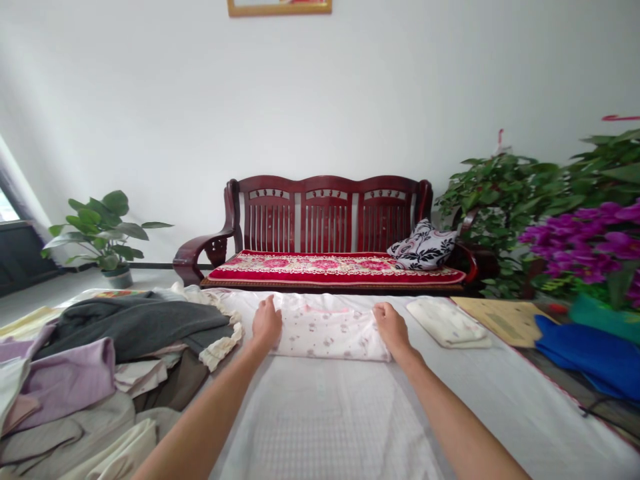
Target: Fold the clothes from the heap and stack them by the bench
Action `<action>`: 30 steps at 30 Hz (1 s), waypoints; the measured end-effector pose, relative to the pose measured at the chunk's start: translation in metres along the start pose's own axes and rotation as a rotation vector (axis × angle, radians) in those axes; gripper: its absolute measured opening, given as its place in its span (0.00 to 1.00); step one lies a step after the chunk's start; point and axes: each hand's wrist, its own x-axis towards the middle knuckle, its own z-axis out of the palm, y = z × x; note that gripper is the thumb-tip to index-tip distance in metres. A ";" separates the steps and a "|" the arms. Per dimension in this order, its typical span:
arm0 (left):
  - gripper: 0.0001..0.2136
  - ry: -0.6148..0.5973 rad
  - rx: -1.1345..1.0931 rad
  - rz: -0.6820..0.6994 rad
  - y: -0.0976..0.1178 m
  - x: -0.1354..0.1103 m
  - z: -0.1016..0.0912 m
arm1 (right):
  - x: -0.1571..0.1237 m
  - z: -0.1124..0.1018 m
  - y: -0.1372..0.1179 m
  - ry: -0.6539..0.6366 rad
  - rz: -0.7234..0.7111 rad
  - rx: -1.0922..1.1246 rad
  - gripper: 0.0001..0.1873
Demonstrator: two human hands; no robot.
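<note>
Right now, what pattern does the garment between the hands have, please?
The garment is white with small, scattered greyish motifs, best seen in the head view.

**Living room of a home**

A carved wooden settee (325, 217) with a red floral seat cover (320, 265) and a patterned cushion (425, 248) stands before a white wall (330, 100), beneath a framed picture (280, 11). A potted plant (105, 217), purple flowers (585, 243) and heaped clothes (145, 327) look equally domestic.

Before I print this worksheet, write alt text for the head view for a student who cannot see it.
A person's left hand and right hand hold opposite sides of a printed white garment over a white tablecloth. A clothes pile lies to the left, a folded pale fabric piece to the right; behind stands a red wooden settee.
</note>
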 end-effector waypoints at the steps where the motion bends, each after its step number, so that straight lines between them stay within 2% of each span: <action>1: 0.20 -0.023 0.010 0.061 0.004 -0.007 0.002 | -0.007 0.002 -0.007 0.011 -0.045 -0.026 0.13; 3: 0.18 -0.085 0.058 0.224 0.013 -0.023 0.008 | -0.025 0.009 -0.025 -0.001 -0.225 -0.101 0.19; 5: 0.20 -0.147 0.155 0.408 0.021 -0.041 0.017 | -0.048 0.022 -0.041 -0.124 -0.450 -0.191 0.24; 7: 0.22 -0.198 0.282 0.541 0.024 -0.055 0.025 | -0.069 0.035 -0.050 -0.261 -0.528 -0.286 0.27; 9: 0.23 -0.218 0.390 0.569 0.021 -0.062 0.030 | -0.081 0.042 -0.050 -0.394 -0.510 -0.386 0.30; 11: 0.23 -0.211 0.474 0.559 0.013 -0.062 0.032 | -0.084 0.043 -0.044 -0.478 -0.467 -0.478 0.32; 13: 0.25 -0.196 0.525 0.536 0.004 -0.057 0.031 | -0.079 0.037 -0.035 -0.500 -0.437 -0.553 0.33; 18: 0.27 -0.214 0.573 0.361 -0.013 -0.044 0.025 | -0.063 0.022 -0.016 -0.428 -0.374 -0.663 0.32; 22: 0.26 -0.151 0.587 0.240 -0.021 -0.044 0.018 | -0.061 0.023 -0.008 -0.337 -0.325 -0.694 0.31; 27: 0.24 -0.103 0.534 0.110 -0.022 -0.046 0.005 | -0.069 0.026 -0.018 -0.187 -0.401 -0.677 0.30; 30: 0.25 -0.123 0.496 0.055 -0.017 -0.045 -0.002 | -0.080 0.031 -0.034 -0.204 -0.516 -0.573 0.30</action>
